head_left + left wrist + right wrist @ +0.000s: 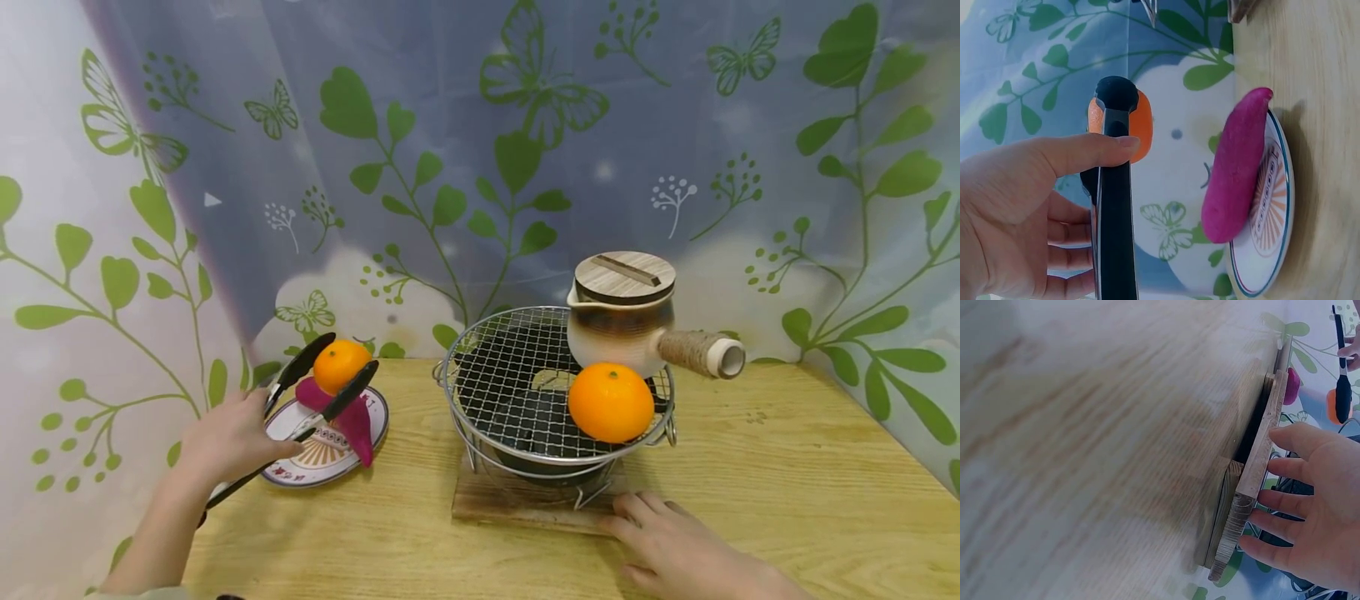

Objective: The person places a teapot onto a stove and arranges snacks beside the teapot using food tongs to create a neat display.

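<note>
1. Nearest you at the left, your left hand (pixel 232 442) grips a pair of tongs (pixel 350 392), thumb pressed along one of their arms; you have the left orange (pixel 341 363) held between their dark tips.
2. That orange hangs above the plate (pixel 330 469), which sits by the back left corner of the table (pixel 405 542), close to the printed cloth (pixel 420 292); the left wrist view shows you a gap between the fruit and the purple sweet potato (pixel 357 429) lying across the plate.
3. At the middle of the table you have a wooden board (pixel 495 502), bearing a wire stand with a round mesh rack (pixel 487 383) on top and a dark bowl (pixel 547 468) beneath.
4. The right orange (pixel 611 404) rests on the rack at its front right edge.
5. Just behind it, at the rack's back right edge, stands your pale-and-brown pot (pixel 600 333), its wooden lid (pixel 626 277) on and its cord-wrapped handle (pixel 686 350) pointing right.
6. Your right hand (pixel 675 537) rests its extended fingers on the board's front right corner, grasping nothing.
</note>
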`<state>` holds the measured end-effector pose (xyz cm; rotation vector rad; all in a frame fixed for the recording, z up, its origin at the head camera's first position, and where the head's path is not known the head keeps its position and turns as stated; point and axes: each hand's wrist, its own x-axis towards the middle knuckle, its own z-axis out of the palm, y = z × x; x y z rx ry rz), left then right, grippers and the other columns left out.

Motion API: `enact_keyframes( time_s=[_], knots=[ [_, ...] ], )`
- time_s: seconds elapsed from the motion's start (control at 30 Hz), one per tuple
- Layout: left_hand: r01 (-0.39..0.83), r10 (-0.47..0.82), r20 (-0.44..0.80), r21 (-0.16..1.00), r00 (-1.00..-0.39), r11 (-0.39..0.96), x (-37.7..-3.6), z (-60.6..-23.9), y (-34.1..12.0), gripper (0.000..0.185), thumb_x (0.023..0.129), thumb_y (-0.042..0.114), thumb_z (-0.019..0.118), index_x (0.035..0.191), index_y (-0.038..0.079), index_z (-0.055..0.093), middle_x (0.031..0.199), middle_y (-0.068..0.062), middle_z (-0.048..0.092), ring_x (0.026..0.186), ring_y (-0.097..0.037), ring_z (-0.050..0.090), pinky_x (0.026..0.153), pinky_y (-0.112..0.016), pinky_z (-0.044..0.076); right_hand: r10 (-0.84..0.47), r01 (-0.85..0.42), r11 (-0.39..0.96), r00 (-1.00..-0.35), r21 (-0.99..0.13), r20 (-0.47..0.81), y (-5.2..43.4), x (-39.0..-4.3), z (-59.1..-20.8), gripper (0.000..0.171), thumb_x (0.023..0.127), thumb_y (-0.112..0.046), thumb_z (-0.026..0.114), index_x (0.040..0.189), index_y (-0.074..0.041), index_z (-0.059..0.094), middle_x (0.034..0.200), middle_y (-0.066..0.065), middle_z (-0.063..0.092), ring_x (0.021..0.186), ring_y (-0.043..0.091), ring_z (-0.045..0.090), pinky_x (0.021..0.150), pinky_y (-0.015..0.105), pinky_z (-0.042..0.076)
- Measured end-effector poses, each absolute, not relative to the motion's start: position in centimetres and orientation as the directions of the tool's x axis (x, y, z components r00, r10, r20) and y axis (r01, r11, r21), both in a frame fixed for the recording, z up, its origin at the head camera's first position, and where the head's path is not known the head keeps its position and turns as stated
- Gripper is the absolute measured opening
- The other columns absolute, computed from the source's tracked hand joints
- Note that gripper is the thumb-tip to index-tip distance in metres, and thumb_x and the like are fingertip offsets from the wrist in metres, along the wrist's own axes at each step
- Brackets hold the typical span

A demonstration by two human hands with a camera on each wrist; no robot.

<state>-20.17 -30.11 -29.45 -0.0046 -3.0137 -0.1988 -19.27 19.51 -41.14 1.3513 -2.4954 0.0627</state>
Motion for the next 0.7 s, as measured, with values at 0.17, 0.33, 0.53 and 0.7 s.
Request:
enact_keyframes(
  time_s=[0.17, 0.33, 0.53, 0.7],
  knots=[
    [0.022, 0.002, 0.135, 0.143, -0.991, 0.990, -20.0, -29.1, -29.3, 0.102, 0.063, 0.059, 0.074, 0.128, -0.013, 0.041, 0.119, -0.035, 0.045, 0.101, -0.048, 0.050, 0.068, -0.062, 0.043, -0.810, -0.824, 0.558, -0.516, 0.096, 0.279, 19.5, -19.2, -41.1, 0.042, 0.076, -0.030, 0.072, 0.113, -0.016, 0.059, 0.109, 0.005, 0.052, 0.091, 0.020, 0.050, 0.068, 0.037, 0.048],
    [0.025, 0.004, 0.146, 0.146, -0.989, 0.989, -19.9, -28.6, -28.6, 0.105, 0.062, 0.062, 0.073, 0.131, -0.011, 0.041, 0.119, -0.031, 0.048, 0.098, -0.044, 0.052, 0.064, -0.057, 0.045, -0.808, -0.822, 0.562, -0.523, 0.090, 0.271, 19.5, -19.2, -41.1, 0.042, 0.076, -0.030, 0.071, 0.114, -0.016, 0.059, 0.110, 0.005, 0.051, 0.092, 0.020, 0.050, 0.069, 0.038, 0.048],
    [0.032, 0.007, 0.153, 0.160, -0.988, 0.987, -19.8, -27.9, -27.7, 0.109, 0.061, 0.064, 0.073, 0.135, -0.008, 0.038, 0.117, -0.029, 0.049, 0.094, -0.043, 0.053, 0.061, -0.053, 0.046, -0.808, -0.823, 0.561, -0.524, 0.082, 0.270, 19.5, -19.2, -41.0, 0.042, 0.076, -0.029, 0.071, 0.114, -0.016, 0.059, 0.110, 0.005, 0.051, 0.092, 0.020, 0.050, 0.068, 0.038, 0.048],
    [0.052, 0.027, 0.163, 0.153, -0.986, 0.987, -19.7, -27.5, -27.1, 0.107, 0.062, 0.062, 0.074, 0.136, -0.006, 0.037, 0.119, -0.029, 0.048, 0.097, -0.044, 0.052, 0.061, -0.053, 0.047, -0.808, -0.824, 0.562, -0.528, 0.071, 0.262, 19.5, -19.2, -41.0, 0.041, 0.077, -0.030, 0.070, 0.114, -0.016, 0.059, 0.110, 0.004, 0.051, 0.092, 0.019, 0.049, 0.069, 0.037, 0.048]
  ],
)
